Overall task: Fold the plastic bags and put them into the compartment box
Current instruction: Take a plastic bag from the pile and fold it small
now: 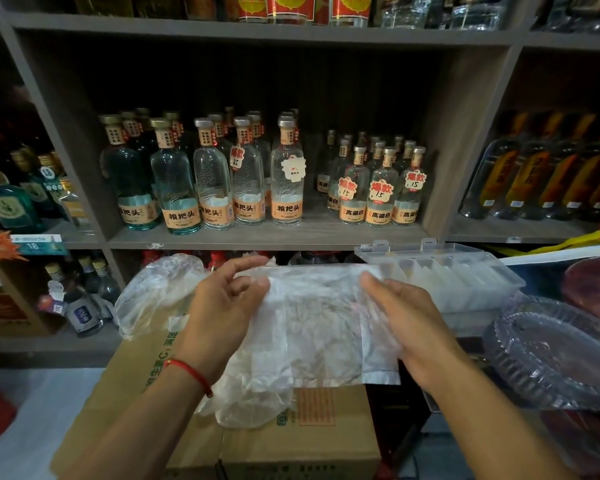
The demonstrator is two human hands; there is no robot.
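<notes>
Both hands pinch a clear plastic bag (312, 317) above a cardboard carton (302, 441), its long axis left-right: left hand (222, 306), right hand (406, 317). The compartment box (465, 271) sits open, right.

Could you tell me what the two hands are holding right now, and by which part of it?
Both hold one clear plastic bag by its top edge: the left hand pinches near the left end, the right hand grips the right end.
</notes>
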